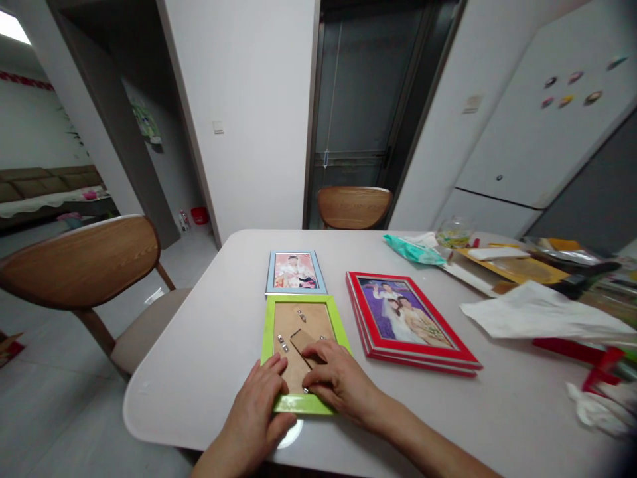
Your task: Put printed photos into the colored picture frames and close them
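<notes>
A light-green picture frame (269,325) lies back side up on the table, showing its brown backing board (286,318) and several small metal clips (283,343). My left hand (253,405) holds the frame's near left corner, fingers over the border and board, thumb by the near edge. Thumb and index finger of my right hand (341,382) pinch a small metal clip (306,390) at the near edge of the board. That hand partly covers the stand flap (301,340) and the right side of the board.
Beyond the green frame lies a blue photo frame (270,269). To the right are stacked red photo frames (413,358), a teal packet (413,249), a glass bowl (455,231) and white paper (542,312). Wooden chairs stand at the left (89,259) and the far side (354,207) of the table (199,372).
</notes>
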The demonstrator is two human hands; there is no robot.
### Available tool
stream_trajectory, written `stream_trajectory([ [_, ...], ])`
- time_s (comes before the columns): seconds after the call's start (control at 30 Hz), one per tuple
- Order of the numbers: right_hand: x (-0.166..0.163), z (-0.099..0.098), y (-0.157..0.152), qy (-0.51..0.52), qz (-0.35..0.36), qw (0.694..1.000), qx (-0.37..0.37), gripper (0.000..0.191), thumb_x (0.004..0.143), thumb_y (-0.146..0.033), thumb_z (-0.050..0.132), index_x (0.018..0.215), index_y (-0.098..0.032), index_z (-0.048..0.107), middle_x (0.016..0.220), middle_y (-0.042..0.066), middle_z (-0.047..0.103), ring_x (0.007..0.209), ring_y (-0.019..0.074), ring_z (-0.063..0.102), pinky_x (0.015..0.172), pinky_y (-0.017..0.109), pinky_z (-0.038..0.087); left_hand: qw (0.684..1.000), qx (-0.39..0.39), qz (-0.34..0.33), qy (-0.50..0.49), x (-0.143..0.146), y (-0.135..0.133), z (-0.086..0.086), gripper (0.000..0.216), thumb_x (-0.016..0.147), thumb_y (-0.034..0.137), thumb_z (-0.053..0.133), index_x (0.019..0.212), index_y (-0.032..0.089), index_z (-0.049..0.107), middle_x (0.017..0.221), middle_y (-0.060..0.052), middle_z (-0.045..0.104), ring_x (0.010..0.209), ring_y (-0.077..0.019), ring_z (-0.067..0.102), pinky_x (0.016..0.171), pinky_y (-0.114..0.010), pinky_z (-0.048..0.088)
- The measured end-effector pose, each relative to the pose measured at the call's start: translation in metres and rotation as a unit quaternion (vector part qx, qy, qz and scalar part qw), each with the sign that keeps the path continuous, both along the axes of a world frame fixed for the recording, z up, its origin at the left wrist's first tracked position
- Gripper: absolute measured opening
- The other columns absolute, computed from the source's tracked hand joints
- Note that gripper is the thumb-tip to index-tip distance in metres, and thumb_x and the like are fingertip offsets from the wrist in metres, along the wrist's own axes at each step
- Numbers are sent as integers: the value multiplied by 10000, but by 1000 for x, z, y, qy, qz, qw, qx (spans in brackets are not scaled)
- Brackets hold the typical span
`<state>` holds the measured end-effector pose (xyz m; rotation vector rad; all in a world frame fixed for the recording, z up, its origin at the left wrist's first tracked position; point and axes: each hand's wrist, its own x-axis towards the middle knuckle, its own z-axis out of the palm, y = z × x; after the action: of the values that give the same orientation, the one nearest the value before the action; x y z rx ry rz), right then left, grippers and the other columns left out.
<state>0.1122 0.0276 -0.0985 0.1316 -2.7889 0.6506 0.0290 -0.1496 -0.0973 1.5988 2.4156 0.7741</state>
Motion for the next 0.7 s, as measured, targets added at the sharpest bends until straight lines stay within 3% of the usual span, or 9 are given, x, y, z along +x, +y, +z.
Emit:
stream_trajectory([
  [0.37,10,20,-2,-14,60,998,24,231,732,-170,467,866,-270,626,983,16,508,958,171,405,865,347,294,1000,12,6,-13,-6,0,1,201,682,220,561,874,191,510,1251,-120,445,1194,-256,336,985,-507,254],
  [0.5,14,19,-2,-5,58,998,14,223,718,-170,473,856,-256,624,987,26,498,962,178,415,879,355,294,1000,10,1,-6,-7,0,-2,172,680,230,563,840,194,512,1257,-111,440,1197,-251,333,991,-495,249],
  [0.57,13,15,2,14,27,1000,1,241,733,-174,457,906,-244,610,996,41,496,951,181,425,858,342,322,1000,4,1,-2,-8,0,-2,166,686,236,558,840,193,512,1261,-109,436,1203,-246,324,994,-485,249],
  [0.7,3,8,18,21,-155,988,11,259,782,-153,389,933,-147,599,903,92,524,864,186,457,774,306,376,1000,9,4,2,-8,-1,-3,194,679,235,565,863,188,523,1263,-104,434,1207,-237,318,1002,-472,243],
])
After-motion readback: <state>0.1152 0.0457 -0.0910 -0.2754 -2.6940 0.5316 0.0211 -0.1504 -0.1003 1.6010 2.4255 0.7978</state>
